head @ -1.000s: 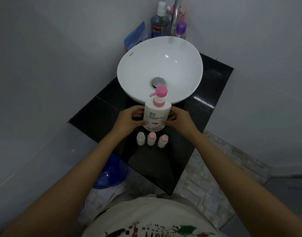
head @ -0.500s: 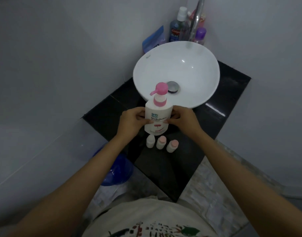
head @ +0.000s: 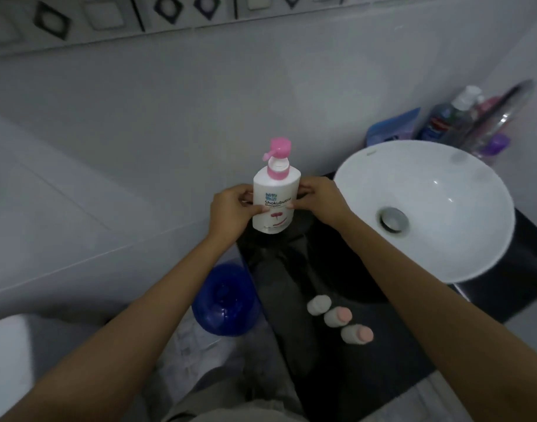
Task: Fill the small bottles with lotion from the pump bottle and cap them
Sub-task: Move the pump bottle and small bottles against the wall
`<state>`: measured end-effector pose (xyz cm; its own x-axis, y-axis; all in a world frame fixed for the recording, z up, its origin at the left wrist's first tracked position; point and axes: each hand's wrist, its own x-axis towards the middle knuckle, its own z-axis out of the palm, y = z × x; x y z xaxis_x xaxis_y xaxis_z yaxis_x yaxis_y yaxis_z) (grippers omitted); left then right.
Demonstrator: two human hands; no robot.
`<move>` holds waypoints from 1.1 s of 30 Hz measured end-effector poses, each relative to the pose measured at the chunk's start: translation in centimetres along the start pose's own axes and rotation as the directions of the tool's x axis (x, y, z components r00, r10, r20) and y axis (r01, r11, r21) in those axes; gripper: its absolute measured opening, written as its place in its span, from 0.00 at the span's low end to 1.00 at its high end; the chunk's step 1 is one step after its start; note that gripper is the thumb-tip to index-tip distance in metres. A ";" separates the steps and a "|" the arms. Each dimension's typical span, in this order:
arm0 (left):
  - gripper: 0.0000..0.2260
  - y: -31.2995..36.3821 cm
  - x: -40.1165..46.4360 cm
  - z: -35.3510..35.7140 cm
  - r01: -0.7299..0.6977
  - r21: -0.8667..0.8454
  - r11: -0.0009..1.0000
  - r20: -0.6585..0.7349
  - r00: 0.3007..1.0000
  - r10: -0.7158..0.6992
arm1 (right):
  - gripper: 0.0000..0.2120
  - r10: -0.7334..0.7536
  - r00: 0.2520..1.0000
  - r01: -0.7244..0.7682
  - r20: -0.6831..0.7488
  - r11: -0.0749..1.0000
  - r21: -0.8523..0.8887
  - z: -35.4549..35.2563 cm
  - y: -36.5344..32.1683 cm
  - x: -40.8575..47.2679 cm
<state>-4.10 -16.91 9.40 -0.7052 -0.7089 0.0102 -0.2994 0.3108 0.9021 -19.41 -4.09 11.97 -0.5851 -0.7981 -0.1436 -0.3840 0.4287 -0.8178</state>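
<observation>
1. The pump bottle (head: 274, 196) is white with a pink pump head and a pink collar; it stands upright between the two hands, its base at or just above the far left edge of the black counter (head: 367, 345), though whether it rests there cannot be told.
2. The left hand (head: 232, 211) grasps the bottle's left side; its thumb lies across the front label and its fingers curl round behind.
3. The right hand (head: 319, 199) grasps the bottle's right side at the same height; its fingertips (head: 291, 205) press on the label's edge.
4. The pump spout points left, above the left hand's grip.
5. Nearer the person than the grip, and to its right, three small bottles stand in a slanted row on the counter, well apart from the held bottle; the white-capped small bottle (head: 319, 304) is closest to the grip; the middle small bottle (head: 337, 317) and the nearest small bottle (head: 357, 334) both bear pink caps; all three are capped.
6. Right of the grip sits a white basin (head: 474, 239) with a metal drain (head: 393, 219); its rim comes close to the right hand.
7. Behind the basin, far right of the grip, stand blurred toiletry bottles (head: 449, 120) and a tap (head: 501, 111).
8. Below the left forearm, off the counter's edge, lies a blue container (head: 224, 300).
</observation>
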 end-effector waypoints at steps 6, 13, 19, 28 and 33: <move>0.18 -1.8 3.0 0.0 0.074 0.053 0.996 -0.087 0.994 -0.069 | 0.23 -0.003 0.996 -0.009 0.091 0.992 0.129 1.4 0.3 4.4; 0.19 -2.8 5.0 0.2 0.102 0.035 0.994 -0.114 0.989 -0.097 | 0.24 0.047 0.993 -0.074 0.109 0.965 0.252 2.2 0.5 6.6; 0.19 -3.4 5.1 0.2 0.097 0.032 0.995 -0.121 0.988 -0.093 | 0.24 0.047 0.993 -0.074 0.111 0.965 0.250 2.9 0.9 7.5; 0.17 -5.0 4.0 0.2 0.105 0.086 0.991 -0.139 0.986 -0.093 | 0.28 0.152 0.988 -0.157 0.039 0.973 0.172 2.3 0.8 4.9; 0.10 -4.5 0.3 0.7 0.048 0.050 0.998 -0.199 0.979 -0.037 | 0.18 0.232 0.973 -0.225 -0.017 0.956 0.187 -0.5 -0.2 -3.3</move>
<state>-3.40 -18.08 5.02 -0.5518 -0.8317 0.0618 -0.3647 0.3073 0.8790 -17.78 -1.38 12.93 -0.6701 -0.6698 -0.3198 -0.1019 0.5098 -0.8542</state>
